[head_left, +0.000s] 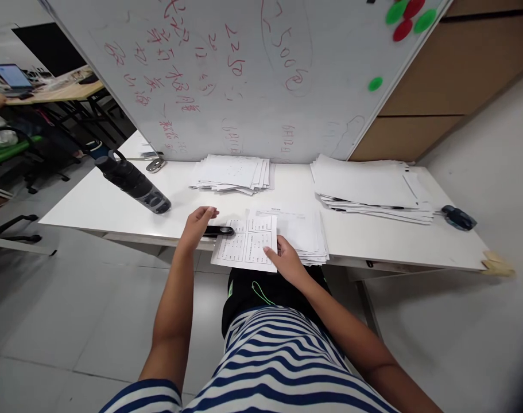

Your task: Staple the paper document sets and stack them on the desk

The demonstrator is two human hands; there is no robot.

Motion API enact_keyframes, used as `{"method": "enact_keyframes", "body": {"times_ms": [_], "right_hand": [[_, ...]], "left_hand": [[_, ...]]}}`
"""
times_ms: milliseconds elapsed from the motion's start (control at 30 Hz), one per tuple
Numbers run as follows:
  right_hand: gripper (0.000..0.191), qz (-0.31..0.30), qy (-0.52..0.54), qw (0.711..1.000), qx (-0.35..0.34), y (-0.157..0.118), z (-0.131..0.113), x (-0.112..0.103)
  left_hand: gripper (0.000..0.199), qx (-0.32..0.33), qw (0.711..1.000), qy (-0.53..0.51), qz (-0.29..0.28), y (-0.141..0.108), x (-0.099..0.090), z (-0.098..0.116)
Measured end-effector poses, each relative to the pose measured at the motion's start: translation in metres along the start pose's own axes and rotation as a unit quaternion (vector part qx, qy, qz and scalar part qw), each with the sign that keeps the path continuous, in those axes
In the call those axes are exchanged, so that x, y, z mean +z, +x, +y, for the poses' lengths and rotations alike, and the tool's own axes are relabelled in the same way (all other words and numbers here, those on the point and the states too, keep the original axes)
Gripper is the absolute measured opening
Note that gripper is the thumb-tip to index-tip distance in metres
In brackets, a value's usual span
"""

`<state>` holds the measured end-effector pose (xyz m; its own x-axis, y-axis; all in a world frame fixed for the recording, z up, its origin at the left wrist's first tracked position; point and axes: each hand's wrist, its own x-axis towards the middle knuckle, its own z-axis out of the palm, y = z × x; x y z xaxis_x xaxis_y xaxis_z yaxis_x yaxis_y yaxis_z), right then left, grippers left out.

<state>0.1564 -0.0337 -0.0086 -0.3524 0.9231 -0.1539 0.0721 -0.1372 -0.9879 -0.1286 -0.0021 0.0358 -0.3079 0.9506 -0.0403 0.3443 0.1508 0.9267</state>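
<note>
My right hand [287,261] grips the lower right edge of a printed sheet [259,244], thumb on top. Boxes of small print cover the sheet, which juts past the table's front edge. A black stapler [220,230] lies at the sheet's left side, its rounded end over the paper. Just behind and left of the stapler is my left hand [196,226], apart from the sheet. Its fingers are curled towards the thumb; whatever is between them, if anything, is hidden. Beneath and right of the sheet rests a stack of printed papers [310,235].
Farther back on the white table [175,178] are a left paper pile [231,172] and a right paper pile [364,183]. A dark bottle [134,186], a computer mouse [155,165] and a dark blue object [458,218] stand around them. A whiteboard [252,86] rises behind.
</note>
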Motion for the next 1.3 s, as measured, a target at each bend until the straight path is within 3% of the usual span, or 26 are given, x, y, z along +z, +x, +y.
{"method": "enact_keyframes", "body": {"times_ms": [100, 233, 400, 533, 767, 900, 1033, 1133, 1200, 1300], "right_hand": [[0.041, 0.001, 0.006, 1.000, 0.000, 0.001, -0.001, 0.001], [0.042, -0.003, -0.027, 0.999, 0.019, 0.000, -0.005, 0.001], [0.046, -0.029, -0.046, 0.998, 0.024, -0.003, -0.008, -0.003], [0.047, -0.042, -0.030, 0.998, 0.034, -0.004, -0.008, -0.004], [0.047, -0.070, -0.026, 0.996, 0.048, -0.005, -0.011, -0.003], [0.037, -0.068, -0.041, 0.996, 0.052, -0.006, -0.010, -0.001], [0.034, -0.049, -0.064, 0.993, 0.089, -0.007, -0.006, 0.002], [0.033, -0.041, -0.069, 0.992, 0.093, -0.005, -0.006, 0.003], [0.032, -0.044, -0.058, 0.993, 0.094, -0.003, -0.007, 0.002], [0.034, -0.054, -0.040, 0.993, 0.102, 0.000, -0.013, -0.007]], "left_hand": [[0.045, 0.027, 0.998, 0.020, 0.053, 0.014, 0.016, 0.009], [0.044, 0.051, 0.987, 0.148, 0.032, 0.031, 0.042, 0.014], [0.048, 0.047, 0.942, 0.332, 0.029, 0.044, 0.071, -0.004], [0.052, 0.079, 0.924, 0.372, 0.024, 0.043, 0.081, -0.016], [0.054, 0.133, 0.909, 0.394, 0.032, 0.037, 0.089, -0.015], [0.047, 0.139, 0.923, 0.351, 0.069, 0.034, 0.086, -0.008], [0.055, 0.158, 0.972, 0.158, 0.074, 0.025, 0.064, 0.005], [0.063, 0.160, 0.980, 0.065, 0.096, 0.015, 0.043, 0.008], [0.061, 0.151, 0.980, 0.104, 0.079, 0.009, 0.034, 0.003], [0.056, 0.097, 0.964, 0.242, 0.046, 0.008, 0.030, -0.012]]}}
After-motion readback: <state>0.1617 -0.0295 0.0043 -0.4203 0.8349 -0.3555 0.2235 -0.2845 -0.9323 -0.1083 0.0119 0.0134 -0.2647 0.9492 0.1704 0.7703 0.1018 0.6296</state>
